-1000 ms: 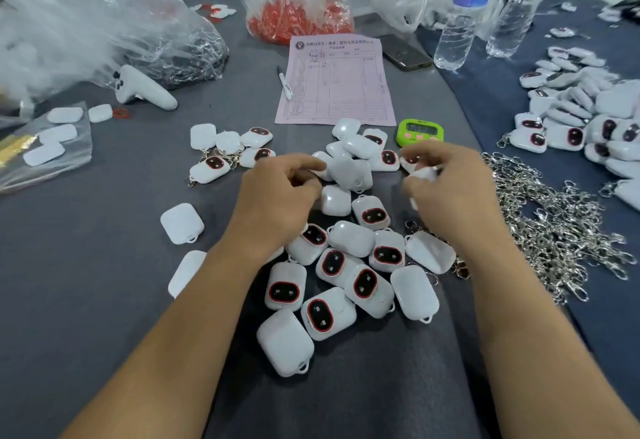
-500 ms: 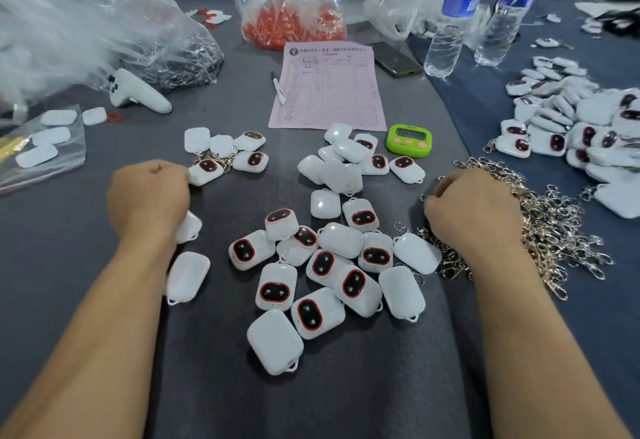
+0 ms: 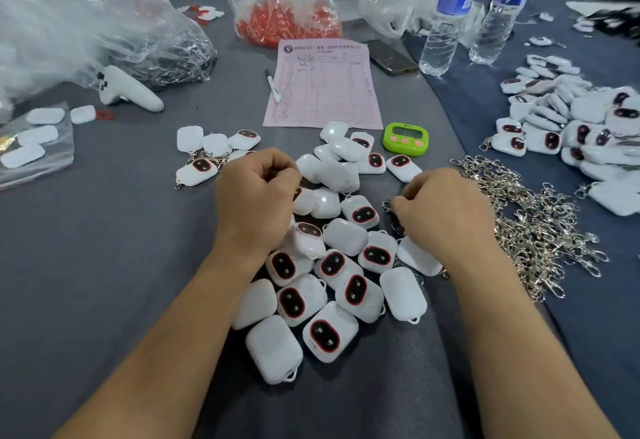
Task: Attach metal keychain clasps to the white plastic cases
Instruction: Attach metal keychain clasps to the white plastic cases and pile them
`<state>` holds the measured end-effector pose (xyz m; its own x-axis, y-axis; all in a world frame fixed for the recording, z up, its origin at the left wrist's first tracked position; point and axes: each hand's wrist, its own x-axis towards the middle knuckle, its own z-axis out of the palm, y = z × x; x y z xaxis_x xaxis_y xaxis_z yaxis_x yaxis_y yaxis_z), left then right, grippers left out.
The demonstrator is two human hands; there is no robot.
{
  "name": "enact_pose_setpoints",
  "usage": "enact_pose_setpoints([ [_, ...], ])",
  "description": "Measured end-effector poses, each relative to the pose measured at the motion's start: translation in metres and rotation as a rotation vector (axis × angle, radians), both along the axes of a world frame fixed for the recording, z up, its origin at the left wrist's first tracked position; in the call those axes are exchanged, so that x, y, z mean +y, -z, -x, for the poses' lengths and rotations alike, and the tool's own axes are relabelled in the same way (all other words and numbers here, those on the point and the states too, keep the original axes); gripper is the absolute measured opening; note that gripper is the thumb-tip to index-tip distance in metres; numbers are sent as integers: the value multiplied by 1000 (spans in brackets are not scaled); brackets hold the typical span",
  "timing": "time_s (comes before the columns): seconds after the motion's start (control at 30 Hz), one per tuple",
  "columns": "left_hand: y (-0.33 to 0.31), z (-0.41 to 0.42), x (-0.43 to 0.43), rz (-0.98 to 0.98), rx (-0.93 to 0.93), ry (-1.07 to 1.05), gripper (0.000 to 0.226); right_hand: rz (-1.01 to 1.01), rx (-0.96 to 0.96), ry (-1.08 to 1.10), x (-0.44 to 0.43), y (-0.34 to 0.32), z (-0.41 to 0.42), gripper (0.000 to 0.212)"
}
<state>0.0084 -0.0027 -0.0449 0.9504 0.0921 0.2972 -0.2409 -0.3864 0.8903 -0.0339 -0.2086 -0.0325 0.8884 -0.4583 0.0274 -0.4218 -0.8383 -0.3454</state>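
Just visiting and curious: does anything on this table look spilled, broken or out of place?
Nothing looks damaged or spilled. The white cases lie in a loose heap, the metal clasps in a tangled pile at right; untidy, but ordinary for sorting work.

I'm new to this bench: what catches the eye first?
A heap of white plastic cases fills the table's middle, with both curled hands, left hand and right hand, over it. A tangle of metal keychain clasps glints to its right.
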Motion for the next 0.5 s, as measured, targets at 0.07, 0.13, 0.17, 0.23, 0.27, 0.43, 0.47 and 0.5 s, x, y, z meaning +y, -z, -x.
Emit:
enact_pose_setpoints([
  [0.07, -3, 4, 1, -54, -43, -11, 18, 25, 52, -39, 0, -1, 0, 32],
  [0.13, -7, 10, -2, -173, -99, 4, 17, 34, 82, -83, 4, -1, 1, 32],
  [0.17, -8, 14, -5, -239, -134, 22, 16, 42, 92, -102, 6, -1, 1, 29],
  [0.23, -12, 23, -13, -360, -199, 67, 17, 58, 81, -130, 8, -1, 1, 22],
  [0.27, -13, 26, -17, -414, -228, 87, 18, 37, 50, -134, 9, -1, 1, 17],
  [0.43, -10, 34, -30, -442, -163, 202, 24, -545, -328, -108, 13, -3, -4, 23],
  [0.47, -8, 32, -31, -394, -107, 231, 28, -705, -378, -118, 18, -4, -4, 23],
  [0.5, -6, 31, -30, -345, -58, 250, 31, -845, -404, -133, 23, -5, -3, 24],
])
